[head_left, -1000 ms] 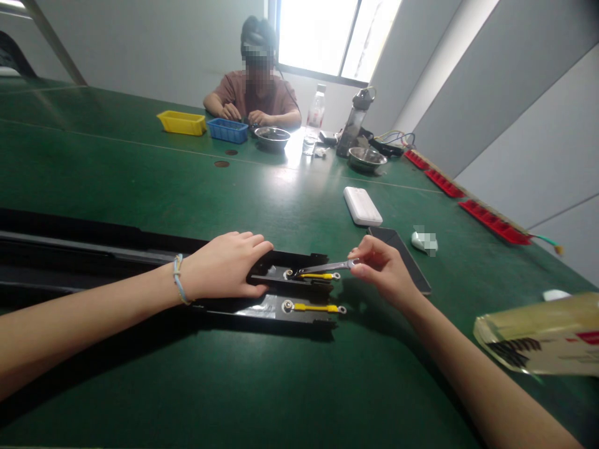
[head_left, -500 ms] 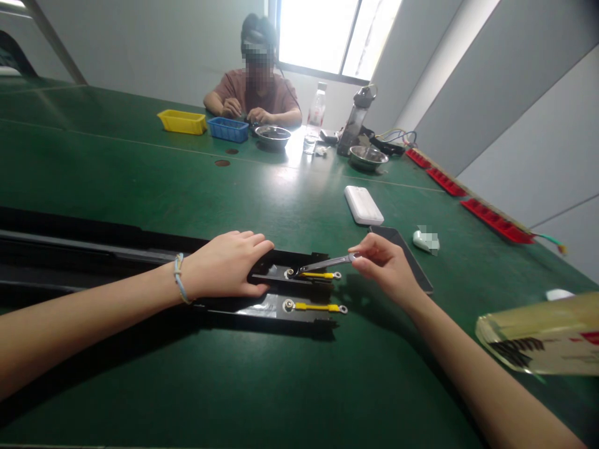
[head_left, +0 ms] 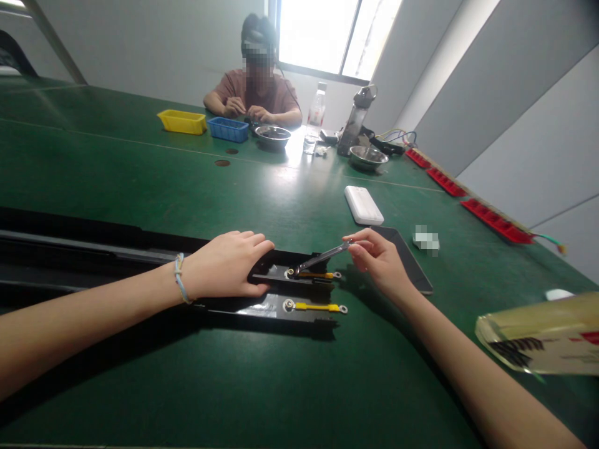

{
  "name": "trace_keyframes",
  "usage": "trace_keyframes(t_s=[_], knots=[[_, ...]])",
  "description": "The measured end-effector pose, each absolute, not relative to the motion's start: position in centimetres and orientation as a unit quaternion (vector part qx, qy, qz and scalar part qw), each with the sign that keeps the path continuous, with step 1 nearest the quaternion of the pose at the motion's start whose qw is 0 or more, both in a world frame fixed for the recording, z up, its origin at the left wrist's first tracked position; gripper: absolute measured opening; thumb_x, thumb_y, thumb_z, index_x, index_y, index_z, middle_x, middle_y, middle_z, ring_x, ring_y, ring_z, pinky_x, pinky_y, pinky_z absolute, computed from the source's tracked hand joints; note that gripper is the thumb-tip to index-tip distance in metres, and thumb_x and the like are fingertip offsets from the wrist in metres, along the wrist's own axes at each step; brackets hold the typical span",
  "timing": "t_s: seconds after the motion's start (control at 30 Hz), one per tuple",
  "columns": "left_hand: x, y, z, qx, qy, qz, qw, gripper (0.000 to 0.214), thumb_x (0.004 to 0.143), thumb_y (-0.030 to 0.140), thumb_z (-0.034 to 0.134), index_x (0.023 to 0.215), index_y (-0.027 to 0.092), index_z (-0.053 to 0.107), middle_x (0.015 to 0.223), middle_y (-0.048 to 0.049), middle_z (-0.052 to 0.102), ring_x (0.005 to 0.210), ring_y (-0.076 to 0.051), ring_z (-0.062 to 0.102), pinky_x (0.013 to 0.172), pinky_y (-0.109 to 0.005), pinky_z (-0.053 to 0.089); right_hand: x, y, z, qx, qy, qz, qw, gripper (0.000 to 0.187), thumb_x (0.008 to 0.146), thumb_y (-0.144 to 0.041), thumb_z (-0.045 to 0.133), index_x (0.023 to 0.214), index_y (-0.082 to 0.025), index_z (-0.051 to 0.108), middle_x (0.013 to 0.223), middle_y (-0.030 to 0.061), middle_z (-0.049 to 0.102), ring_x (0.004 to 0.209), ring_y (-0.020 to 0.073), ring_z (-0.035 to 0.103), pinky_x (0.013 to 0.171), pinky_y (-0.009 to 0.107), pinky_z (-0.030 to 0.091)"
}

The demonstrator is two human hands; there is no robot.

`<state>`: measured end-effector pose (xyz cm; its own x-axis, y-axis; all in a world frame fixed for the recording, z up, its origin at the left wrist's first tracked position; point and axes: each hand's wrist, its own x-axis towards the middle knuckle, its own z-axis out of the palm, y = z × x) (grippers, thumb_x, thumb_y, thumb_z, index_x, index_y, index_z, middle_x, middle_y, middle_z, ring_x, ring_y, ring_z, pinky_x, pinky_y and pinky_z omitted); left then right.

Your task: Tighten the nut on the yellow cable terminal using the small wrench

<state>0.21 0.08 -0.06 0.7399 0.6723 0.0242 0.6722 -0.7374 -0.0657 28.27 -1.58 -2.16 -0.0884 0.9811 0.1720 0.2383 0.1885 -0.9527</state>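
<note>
A: What is shown from the head view at the left hand (head_left: pixel 224 265)?

B: It is laid flat, fingers together and stretched out, on the right end of a long black rail (head_left: pixel 93 249) that is set across the green table (head_left: pixel 290 386). Nothing is gripped by it. The rail is simply covered by the palm.

A: And the right hand (head_left: pixel 379 262)?

B: It is closed on the near end of a slim wrench (head_left: pixel 321 259), which is pinched between thumb and fingertips. The wrench's other end is seated on a bolt (head_left: pixel 290 272) on the rail's end plate, just beside the left fingertips, and the handle is angled up towards the right.

A: What else is carried on that plate?

B: Two yellow links: the upper link (head_left: pixel 321 275) is partly hidden under the wrench, and the lower link (head_left: pixel 316 307) is lying nearer the front edge.

A: And around them?

B: A dark phone (head_left: pixel 414 268) is seen just behind the right hand, with a white power bank (head_left: pixel 364 205) beyond it. A plastic bag (head_left: pixel 538 333) is lying at the right. Across the table, a person (head_left: pixel 255 93) is seated behind a yellow bin (head_left: pixel 182 121) and a blue bin (head_left: pixel 228 129).
</note>
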Motion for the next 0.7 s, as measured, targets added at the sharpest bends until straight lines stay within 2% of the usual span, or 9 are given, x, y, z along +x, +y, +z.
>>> trace_keyframes(t_s=[0.23, 0.33, 0.43, 0.7], knots=[[0.1, 0.1, -0.2, -0.932, -0.361, 0.001, 0.039, 0.051, 0.075, 0.051, 0.054, 0.112, 0.017, 0.053, 0.099, -0.0085, 0.063, 0.086, -0.023, 0.059, 0.078, -0.035, 0.046, 28.5, -2.3, -1.1, -0.474, -0.637, 0.417, 0.442, 0.031, 0.064, -0.042, 0.076, 0.068, -0.018, 0.057, 0.053, -0.005, 0.05, 0.044, 0.0068, 0.038, 0.042, 0.021, 0.028], [0.2, 0.1, -0.2, -0.932, -0.359, 0.001, 0.042, 0.051, 0.075, 0.051, 0.055, 0.112, 0.016, 0.053, 0.098, -0.0081, 0.062, 0.085, -0.024, 0.059, 0.077, -0.036, 0.047, 28.4, -2.8, -0.9, -0.461, -0.647, 0.419, 0.44, 0.034, 0.059, -0.043, 0.079, 0.064, -0.019, 0.056, 0.056, -0.0032, 0.053, 0.048, 0.0088, 0.043, 0.044, 0.022, 0.033], [0.2, 0.1, -0.1, -0.932, -0.359, 0.002, 0.044, 0.051, 0.075, 0.051, 0.055, 0.112, 0.016, 0.053, 0.096, -0.0075, 0.062, 0.084, -0.024, 0.059, 0.076, -0.036, 0.047, 28.0, -3.3, -0.8, -0.436, -0.66, 0.417, 0.448, 0.034, 0.059, -0.041, 0.08, 0.062, -0.019, 0.055, 0.059, -0.0022, 0.054, 0.054, 0.0115, 0.048, 0.05, 0.024, 0.039], [0.2, 0.1, 0.0, -0.932, -0.361, 0.004, 0.04, 0.051, 0.075, 0.05, 0.055, 0.112, 0.016, 0.053, 0.097, -0.0075, 0.061, 0.085, -0.024, 0.059, 0.077, -0.036, 0.047, 27.3, -4.0, -0.6, -0.418, -0.671, 0.415, 0.45, 0.033, 0.059, -0.04, 0.081, 0.061, -0.02, 0.055, 0.061, -0.002, 0.056, 0.054, 0.0118, 0.047, 0.052, 0.026, 0.04]])
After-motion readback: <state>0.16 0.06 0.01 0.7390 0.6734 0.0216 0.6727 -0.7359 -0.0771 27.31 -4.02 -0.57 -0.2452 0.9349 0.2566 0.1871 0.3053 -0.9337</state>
